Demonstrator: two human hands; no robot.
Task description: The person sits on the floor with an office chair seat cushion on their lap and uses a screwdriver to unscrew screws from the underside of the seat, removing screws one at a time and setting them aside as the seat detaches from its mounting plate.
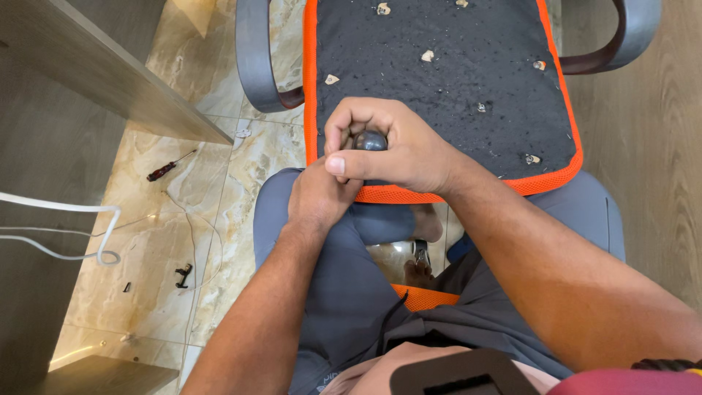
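fingers [351,124] half-hiding grey knob [371,140]

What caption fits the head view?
Both hands, right hand over left hand, grip a dark round knob at an orange-edged chair seat.

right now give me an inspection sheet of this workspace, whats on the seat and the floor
surface: black chair seat with orange trim, dusted with specks
job's things: rounded dark metal knob, gripped over the seat's near edge
clutter: pale crumbled scraps on the seat; red-handled screwdriver and small black part on the marble floor tiles
grippers: right hand wrapped round the knob; left hand pressed under it
cables: white cable looped at left
surroundings: grey chair armrests, wooden panel
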